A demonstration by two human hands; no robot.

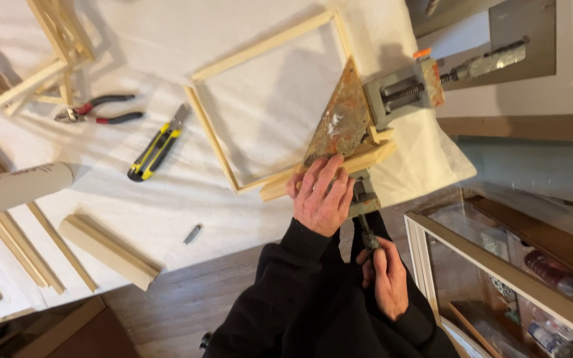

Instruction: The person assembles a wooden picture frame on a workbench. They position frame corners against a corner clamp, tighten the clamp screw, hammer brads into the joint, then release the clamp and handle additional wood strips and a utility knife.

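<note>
A: White cloth covers the table, with wood floor below its near edge and a glass-topped case at the right. What lies at the corner?

B: A square wood frame lies flat on the cloth. Its near right corner sits in a corner clamp, under a rusty triangular plate.

A: And the hands?

B: The left hand lies flat, fingers spread, pressing on the frame's near rail just below the plate; it grips nothing. The right hand, lower and off the table edge, is closed around the clamp's screw handle, which points toward the person. Both sleeves are black.

A: What else is on the cloth?

B: A yellow-and-black knife lies left of the frame. Red-handled pliers lie farther left. A small metal piece lies near the table edge. Loose wood strips lie at lower left, a cardboard tube beside them, and more frames stand at upper left. Another clamp screw extends right, beyond the table.
</note>
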